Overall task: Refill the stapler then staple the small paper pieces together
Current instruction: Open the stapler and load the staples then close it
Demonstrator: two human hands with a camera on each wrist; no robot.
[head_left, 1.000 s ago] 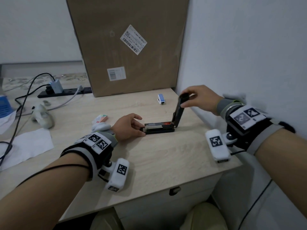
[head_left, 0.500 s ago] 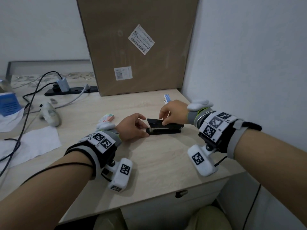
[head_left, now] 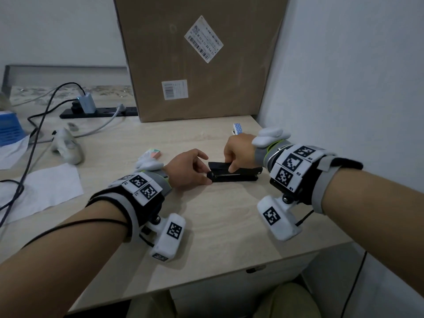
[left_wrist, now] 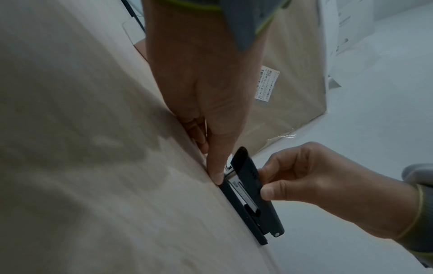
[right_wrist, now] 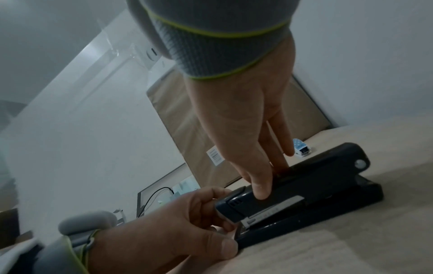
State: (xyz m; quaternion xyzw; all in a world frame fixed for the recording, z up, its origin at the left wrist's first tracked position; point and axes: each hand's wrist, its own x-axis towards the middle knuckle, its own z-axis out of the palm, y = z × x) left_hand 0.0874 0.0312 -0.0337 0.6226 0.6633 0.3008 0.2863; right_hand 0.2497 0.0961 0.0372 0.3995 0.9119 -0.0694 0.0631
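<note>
A large cardboard box (head_left: 202, 58) stands against the wall at the back of the wooden desk (head_left: 220, 221). A black power strip (head_left: 101, 112) lies left of it, cables trailing past a white tissue (head_left: 43, 191).

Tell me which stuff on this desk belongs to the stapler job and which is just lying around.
In the job: stapler, held by left hand and right hand; small blue dotted box, probably staples.

Lying about: cardboard box, power strip, white paper sheet.
</note>
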